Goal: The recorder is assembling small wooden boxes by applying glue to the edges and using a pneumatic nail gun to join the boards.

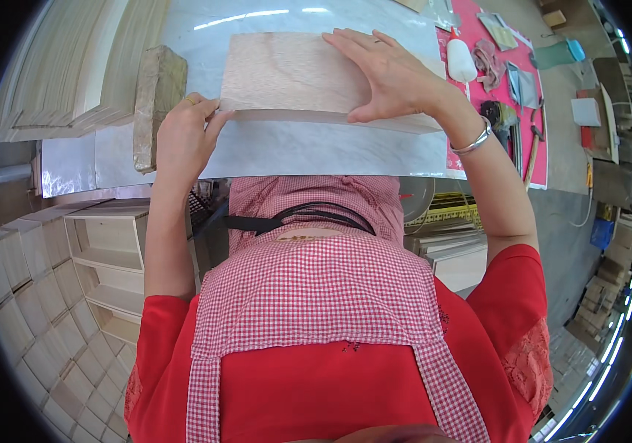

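A pale plywood box [286, 70] lies on the grey tabletop in front of me, its flat top face and a narrow near side showing. My right hand [393, 74] spans its right part, fingers spread toward the far edge and thumb at the near edge. At the near left corner, the thumb and forefinger of my left hand [189, 133] close on the box. Just left of that hand stands a worn wooden block [159, 103], wrapped in yellowish tape. The underside of the box is hidden.
Thin wooden boards [72, 66] are stacked at the left. Right of the box, a pink sheet [478, 22] bears a white glue bottle [461, 60], a rag [488, 63] and a hammer [534, 148]. Wooden boxes [57, 295] are piled at lower left. The table's near edge is close to me.
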### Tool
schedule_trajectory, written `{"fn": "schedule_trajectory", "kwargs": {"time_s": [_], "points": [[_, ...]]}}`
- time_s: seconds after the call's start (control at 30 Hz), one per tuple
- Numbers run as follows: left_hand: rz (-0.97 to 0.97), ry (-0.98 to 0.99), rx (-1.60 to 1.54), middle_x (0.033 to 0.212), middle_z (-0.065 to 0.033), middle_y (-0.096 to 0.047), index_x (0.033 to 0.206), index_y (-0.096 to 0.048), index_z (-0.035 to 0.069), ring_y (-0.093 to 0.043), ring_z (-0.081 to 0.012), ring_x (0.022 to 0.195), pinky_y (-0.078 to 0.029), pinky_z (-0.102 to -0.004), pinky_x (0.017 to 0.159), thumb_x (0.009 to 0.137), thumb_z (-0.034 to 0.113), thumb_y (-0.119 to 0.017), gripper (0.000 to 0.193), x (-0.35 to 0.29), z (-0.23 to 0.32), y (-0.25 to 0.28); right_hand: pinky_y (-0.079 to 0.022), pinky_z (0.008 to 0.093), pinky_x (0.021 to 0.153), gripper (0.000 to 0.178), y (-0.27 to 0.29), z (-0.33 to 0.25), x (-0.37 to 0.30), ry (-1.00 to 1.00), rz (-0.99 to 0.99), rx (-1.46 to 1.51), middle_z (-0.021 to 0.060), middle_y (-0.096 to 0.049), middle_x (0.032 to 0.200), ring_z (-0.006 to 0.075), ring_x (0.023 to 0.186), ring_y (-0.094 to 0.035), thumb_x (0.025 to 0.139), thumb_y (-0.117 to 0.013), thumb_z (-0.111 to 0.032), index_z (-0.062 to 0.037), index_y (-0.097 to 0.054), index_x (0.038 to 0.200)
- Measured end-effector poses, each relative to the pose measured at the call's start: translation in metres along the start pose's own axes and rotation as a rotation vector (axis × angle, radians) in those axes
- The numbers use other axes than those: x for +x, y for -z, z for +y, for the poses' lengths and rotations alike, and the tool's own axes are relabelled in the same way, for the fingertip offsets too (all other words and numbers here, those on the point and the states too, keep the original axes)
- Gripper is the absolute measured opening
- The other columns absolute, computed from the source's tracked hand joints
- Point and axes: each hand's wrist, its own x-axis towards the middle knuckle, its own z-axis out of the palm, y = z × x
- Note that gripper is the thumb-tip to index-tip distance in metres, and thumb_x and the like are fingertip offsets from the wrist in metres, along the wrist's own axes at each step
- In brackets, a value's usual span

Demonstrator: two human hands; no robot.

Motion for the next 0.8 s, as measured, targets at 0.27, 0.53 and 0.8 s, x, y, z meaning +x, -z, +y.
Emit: {"fn": "schedule_trajectory", "kwargs": {"time_s": [0.27,0.53,0.8], "points": [[-0.100,0.011,-0.015,0.082,-0.0159,-0.062,0.091,-0.072,0.001,-0.062,-0.0348,0.077,-0.048,-0.0439,0.068,0.086,0.024,-0.070,0.024,0.024,0.000,0.007,-0.031,0.0478,0.115,0.097,0.003,0.011,-0.005,-0.039,0.122,-0.007,0.0188,-0.042,0.148,0.0331,0.136,-0.042,0.068,-0.084,-0.033,-0.0096,-0.036,0.148],[-0.056,0.011,0.018,0.084,-0.0174,-0.061,0.085,-0.070,0.003,-0.061,-0.0379,0.080,-0.049,-0.0462,0.070,0.085,0.023,-0.070,0.021,0.003,-0.007,0.003,-0.047,0.0305,0.059,0.009,-0.007,0.003,-0.133,-0.601,0.663,0.149,0.0128,-0.061,0.074,0.0211,0.063,-0.060,0.083,-0.069,-0.001,0.0016,-0.067,0.092],[-0.023,0.013,-0.037,0.084,-0.0147,-0.062,0.087,-0.071,0.003,-0.063,-0.0362,0.079,-0.049,-0.0448,0.069,0.084,0.023,-0.071,0.020,0.004,0.000,0.008,-0.048,0.0328,0.058,0.008,-0.025,-0.029,-0.156,-0.671,0.664,0.306,0.0129,-0.063,0.076,0.0238,0.065,-0.064,0.082,-0.071,-0.002,-0.0001,-0.067,0.088]]}}
